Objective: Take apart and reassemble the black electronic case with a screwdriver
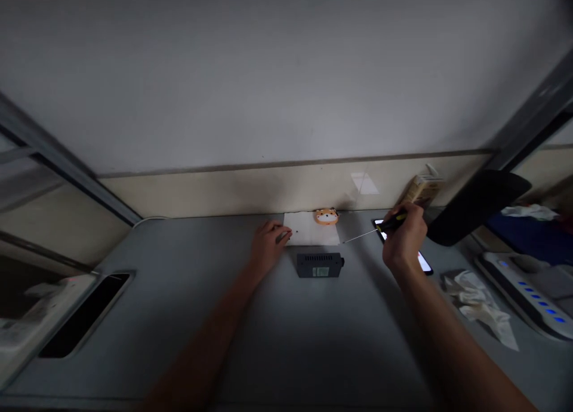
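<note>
In my right hand (pixel 406 236) is a screwdriver (pixel 394 222) with a black and yellow handle, its long thin shaft pointing left. The tip ends near the right corner of a white sheet of paper (pixel 307 236). My left hand (pixel 267 242) rests at the paper's left edge, fingers closed together; a small dark grey piece shows at the fingertips, too small to name. Tiny dark specks lie on the paper close by. Just in front of the paper is a dark grey box (pixel 319 266) with vent slots, a pale label and a knob-like part on its right end.
An orange animal-face item (pixel 326 216) sits on the paper. To the right are a lit phone (pixel 424 263) partly behind my hand, a carton (pixel 423 188), crumpled tissue (pixel 481 304) and a power strip (pixel 528 295). A dark slot (pixel 87 316) is at the left.
</note>
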The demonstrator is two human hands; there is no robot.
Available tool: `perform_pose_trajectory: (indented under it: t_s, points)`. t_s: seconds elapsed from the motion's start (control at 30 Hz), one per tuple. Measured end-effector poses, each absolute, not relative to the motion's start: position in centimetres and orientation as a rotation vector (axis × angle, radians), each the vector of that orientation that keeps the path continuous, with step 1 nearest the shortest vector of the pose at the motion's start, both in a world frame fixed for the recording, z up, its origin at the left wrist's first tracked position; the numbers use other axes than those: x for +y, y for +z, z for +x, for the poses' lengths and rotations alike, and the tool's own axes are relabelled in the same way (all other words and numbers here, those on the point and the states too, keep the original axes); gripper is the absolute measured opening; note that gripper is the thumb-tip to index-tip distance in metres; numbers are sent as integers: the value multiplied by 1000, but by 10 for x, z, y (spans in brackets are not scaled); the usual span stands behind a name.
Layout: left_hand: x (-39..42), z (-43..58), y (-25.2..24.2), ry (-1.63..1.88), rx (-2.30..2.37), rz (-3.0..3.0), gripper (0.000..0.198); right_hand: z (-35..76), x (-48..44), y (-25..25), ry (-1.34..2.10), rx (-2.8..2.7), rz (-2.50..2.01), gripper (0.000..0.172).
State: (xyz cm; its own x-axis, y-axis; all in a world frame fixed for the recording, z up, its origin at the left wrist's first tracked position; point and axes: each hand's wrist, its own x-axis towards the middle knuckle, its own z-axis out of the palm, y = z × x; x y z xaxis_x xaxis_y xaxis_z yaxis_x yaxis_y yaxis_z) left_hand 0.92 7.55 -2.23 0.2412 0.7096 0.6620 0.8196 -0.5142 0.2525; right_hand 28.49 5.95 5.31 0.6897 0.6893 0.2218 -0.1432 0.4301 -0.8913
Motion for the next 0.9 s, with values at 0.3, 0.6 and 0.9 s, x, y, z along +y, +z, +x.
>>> perform_pose_trajectory:
  t_s: [0.3,0.6,0.9]
  points:
    - [76,6,-19,-1202,-1574,-2452,22,279,55,50,553,-712,-1087,37]
    - [45,7,22,-945,-1419,-3541,55,282,49,57,369,-749,-1105,37]
    - [30,42,8,-1055,-1308,-3129,36,289,40,69,202,-1006,-1130,35]
